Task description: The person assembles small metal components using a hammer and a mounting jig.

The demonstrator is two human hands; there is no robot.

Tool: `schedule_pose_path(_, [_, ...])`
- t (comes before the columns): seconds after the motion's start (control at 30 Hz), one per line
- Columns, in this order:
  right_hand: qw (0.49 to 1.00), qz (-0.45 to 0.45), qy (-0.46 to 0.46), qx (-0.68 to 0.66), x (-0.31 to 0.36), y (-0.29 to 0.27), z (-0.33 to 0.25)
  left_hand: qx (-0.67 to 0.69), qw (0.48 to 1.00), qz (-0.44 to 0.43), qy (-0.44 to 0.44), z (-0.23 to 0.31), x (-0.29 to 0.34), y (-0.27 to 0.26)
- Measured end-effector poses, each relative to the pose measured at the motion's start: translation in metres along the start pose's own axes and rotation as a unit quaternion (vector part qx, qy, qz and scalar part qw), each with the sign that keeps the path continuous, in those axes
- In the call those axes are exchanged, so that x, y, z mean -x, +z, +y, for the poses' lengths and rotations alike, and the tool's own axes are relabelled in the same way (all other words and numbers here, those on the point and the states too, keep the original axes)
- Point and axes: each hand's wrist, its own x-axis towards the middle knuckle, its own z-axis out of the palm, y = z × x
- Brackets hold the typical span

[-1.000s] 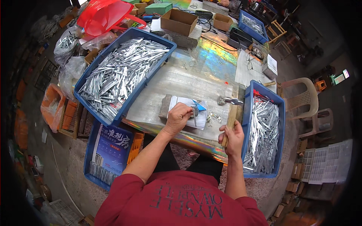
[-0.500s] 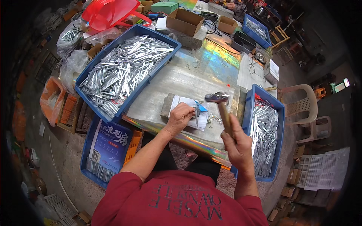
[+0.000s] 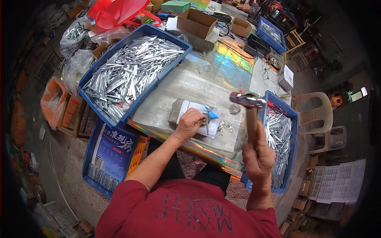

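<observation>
My right hand (image 3: 258,158) is wrapped round the wooden handle of a hammer (image 3: 251,119). The hammer's shiny metal head is raised above the table's right side, apart from the work below. Over white paper (image 3: 185,106) on a grey block (image 3: 174,112), my left hand (image 3: 190,123) is closed in a pinch. A thin metal piece (image 3: 207,127) shows at its fingertips, partly hidden by them. Right beside the fingers is a blue piece (image 3: 212,114). Small metal bits (image 3: 224,126) lie scattered to the right of the paper, with a grey lump (image 3: 235,108) farther back.
A large blue tray (image 3: 137,108) heaped with silvery metal strips stands at the left, and another blue bin (image 3: 295,158) of strips at the right. Open cardboard boxes (image 3: 194,23) sit at the back. A plastic chair (image 3: 317,107) stands beyond the right bin.
The hammer and my right hand have moved up and to the right, away from the block. My left hand keeps its place at the metal piece.
</observation>
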Motion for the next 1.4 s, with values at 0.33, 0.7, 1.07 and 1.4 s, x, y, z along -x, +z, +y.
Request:
schedule_pose_path(0.33, [0.989,-0.080,0.117,-0.039,0.017,0.023,0.058,-0.001,1.000,-0.005,0.009,0.001,0.001,0.004])
schedule_pose_path(0.7, [0.804,0.200,0.401,-0.390,0.024,0.048,0.154,0.026,0.999,-0.008,-0.034,0.005,-0.003,0.003])
schedule_pose_path(1.07, [0.899,0.085,0.209,0.376,0.047,0.049,0.145,0.351,0.872,0.037,-0.339,0.023,-0.005,-0.009])
schedule_pose_path(1.4, [0.999,0.039,-0.016,-0.001,0.006,0.077,0.060,0.294,0.888,-0.076,-0.345,0.038,0.013,-0.010])
